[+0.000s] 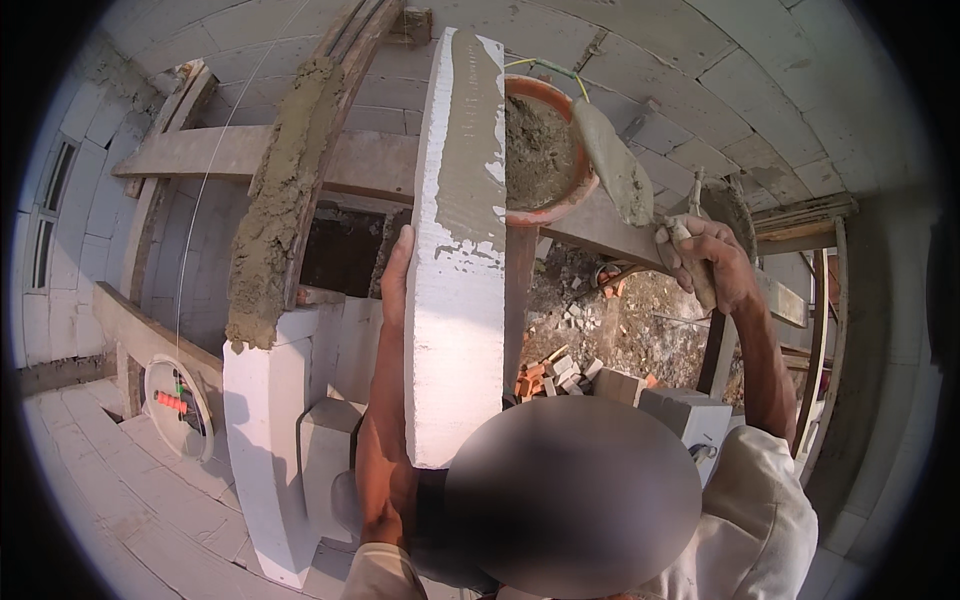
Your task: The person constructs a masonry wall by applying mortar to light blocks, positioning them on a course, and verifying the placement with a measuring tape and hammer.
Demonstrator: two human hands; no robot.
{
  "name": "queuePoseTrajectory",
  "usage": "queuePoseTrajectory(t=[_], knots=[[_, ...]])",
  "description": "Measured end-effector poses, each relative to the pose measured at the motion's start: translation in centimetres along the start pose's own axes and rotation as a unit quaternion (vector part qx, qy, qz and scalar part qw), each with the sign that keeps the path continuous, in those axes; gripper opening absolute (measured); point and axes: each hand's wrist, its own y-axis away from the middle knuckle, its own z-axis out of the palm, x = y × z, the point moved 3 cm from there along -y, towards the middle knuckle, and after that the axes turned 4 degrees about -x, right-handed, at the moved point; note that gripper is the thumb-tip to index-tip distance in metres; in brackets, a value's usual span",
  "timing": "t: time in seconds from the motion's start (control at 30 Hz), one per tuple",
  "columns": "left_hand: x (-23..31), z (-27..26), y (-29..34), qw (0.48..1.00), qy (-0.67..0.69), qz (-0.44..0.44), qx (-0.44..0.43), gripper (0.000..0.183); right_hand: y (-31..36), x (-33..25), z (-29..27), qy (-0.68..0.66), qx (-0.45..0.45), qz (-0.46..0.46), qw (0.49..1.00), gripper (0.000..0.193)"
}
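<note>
Two bare hands at work around one long white block (pixel 455 350). Left hand (pixel 394 290) set against the block's left side, seemingly steadying it from there; cannot tell how the hidden fingers close. Right hand (pixel 715 262), well apart to the block's right, curled around the handle of a mortar-caked trowel (pixel 617 170), with the blade angled back toward the block's far end. Wet mortar (pixel 470 160) spread over the far part of the block's broad face, near part bare; coated side probably turned up to stop the mix sliding off. Just beside the block's right edge, toward its far end: orange bucket (pixel 588 187) of mortar, partly hidden behind the block, presumably placed for a short reach with the trowel. Left of the block: thick rough mortar ridge (pixel 285 190), with a second white block (pixel 265 430) at its near end. Beyond the first block, wooden planks (pixel 210 152), likely limiting room to swing it. Far to its left, round pale tub (pixel 150 395) with small tools inside. Right of its near half, lower down, broken bricks (pixel 560 378) on littered ground, likely awkward footing.
</note>
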Motion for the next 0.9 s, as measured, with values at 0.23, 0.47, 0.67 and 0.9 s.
queuePoseTrajectory(t=[0.23, 0.47, 0.67, 0.9], knots=[[0.5, 0.9, -0.3, 1.000, 0.031, 0.004, -0.001, 0.069, -1.0, 0.8, 9.6, 0.348, -0.018, -0.174, 0.921, 0.035], [2.4, -1.1, -3.4, 0.993, -0.069, 0.085, 0.040, 0.061, 3.7, 2.2, 12.8, 0.523, 0.003, -0.419, 0.742, 0.051], [3.4, -0.9, -5.5, 0.997, -0.005, 0.066, -0.047, 0.058, 6.8, 5.9, 12.5, 0.526, -0.039, -0.454, 0.718, 0.059], [3.4, -1.7, -9.8, 0.992, -0.016, 0.121, -0.019, 0.058, 8.1, 7.8, 10.6, 0.527, -0.036, -0.443, 0.725, 0.067]])
